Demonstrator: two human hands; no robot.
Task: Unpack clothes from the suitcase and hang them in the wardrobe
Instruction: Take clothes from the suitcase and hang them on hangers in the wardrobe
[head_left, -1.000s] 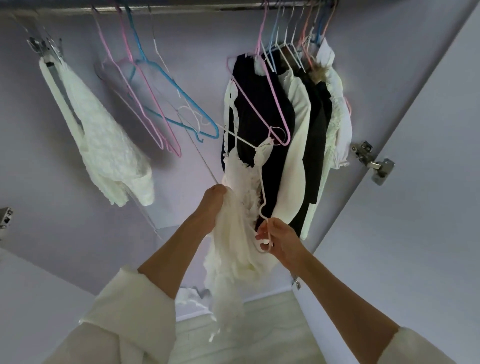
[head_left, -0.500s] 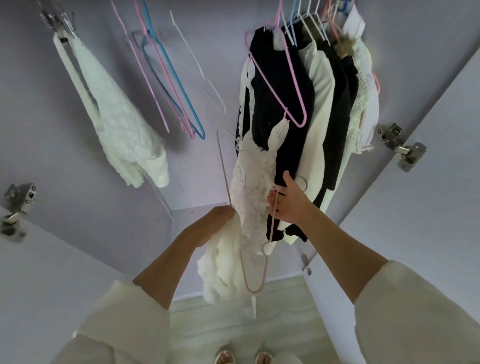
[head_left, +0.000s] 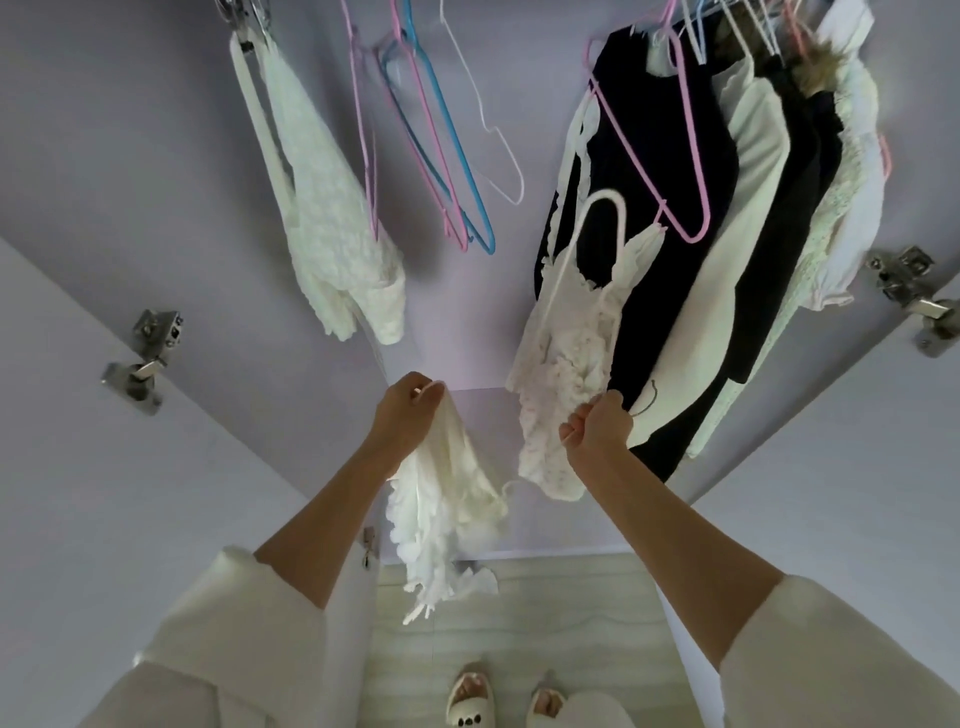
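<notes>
Left hand (head_left: 408, 415) raised in front of the open wardrobe (head_left: 156, 156), grip closed round the top of a white ruffled garment (head_left: 447, 499) that hangs down from it toward the floor (head_left: 571, 613). Right hand (head_left: 597, 428) raised level with it, grip fisted tight on the lower end of a white hanger (head_left: 584, 239) and on bunched white lace (head_left: 566, 353) — the hanger's hook points up, lace strap over one shoulder. Whether the lace and the ruffled cloth are one piece: cannot tell; a thin cord trails between them. Held hanger lies against a black dress (head_left: 660, 218) on a pink hanger (head_left: 675, 156), first in a packed row of black and cream clothes at upper right. Further left, well apart, a white lace top (head_left: 332, 223) on clips. Between the two — bare pink, blue and white hangers (head_left: 441, 145). Door hinges (head_left: 148, 358) on both sides. Below, slippered feet (head_left: 472, 696) on pale boards, cream sleeves (head_left: 234, 639) on both arms.
</notes>
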